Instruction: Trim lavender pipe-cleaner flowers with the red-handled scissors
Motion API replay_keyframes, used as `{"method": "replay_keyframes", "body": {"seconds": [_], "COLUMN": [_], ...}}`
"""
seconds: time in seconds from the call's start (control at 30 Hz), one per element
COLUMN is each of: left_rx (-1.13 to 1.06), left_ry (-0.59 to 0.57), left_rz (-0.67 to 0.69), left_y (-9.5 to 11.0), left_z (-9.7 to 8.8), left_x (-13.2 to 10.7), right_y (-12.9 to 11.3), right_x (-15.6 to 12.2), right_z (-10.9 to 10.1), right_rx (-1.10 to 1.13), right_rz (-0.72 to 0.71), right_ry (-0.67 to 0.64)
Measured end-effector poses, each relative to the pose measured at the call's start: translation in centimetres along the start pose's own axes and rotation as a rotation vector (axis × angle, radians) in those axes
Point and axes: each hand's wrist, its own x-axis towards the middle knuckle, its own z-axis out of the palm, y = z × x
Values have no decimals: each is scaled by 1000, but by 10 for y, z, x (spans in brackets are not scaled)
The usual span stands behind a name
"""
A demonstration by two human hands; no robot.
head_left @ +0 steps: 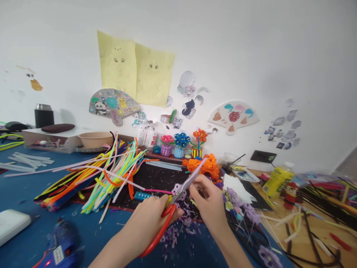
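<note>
My left hand (152,219) grips the red handles of a pair of scissors (167,219), whose blades (192,178) point up and to the right. My right hand (209,201) pinches a small lilac pipe-cleaner flower (177,190) right at the blades. Lilac fuzz trimmings (178,230) lie scattered on the dark mat (156,178) under both hands.
A heap of coloured pipe cleaners (106,171) spreads at the left. A blue glue gun (60,245) lies at the near left. Orange pipe-cleaner flowers (208,165), small flower pots (181,145), a yellow bottle (276,178) and dark pipe cleaners (320,201) fill the back and right.
</note>
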Motion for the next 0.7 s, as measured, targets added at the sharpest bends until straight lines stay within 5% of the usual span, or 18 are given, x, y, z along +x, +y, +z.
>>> {"method": "replay_keyframes", "body": {"seconds": [0.7], "left_rx": [-24], "left_ry": [18], "left_rz": [6], "left_y": [1], "left_z": [10], "left_x": [-1], "right_y": [-5], "right_x": [1], "right_z": [0], "right_rx": [-7], "right_rz": [33], "right_ry": [-31]}}
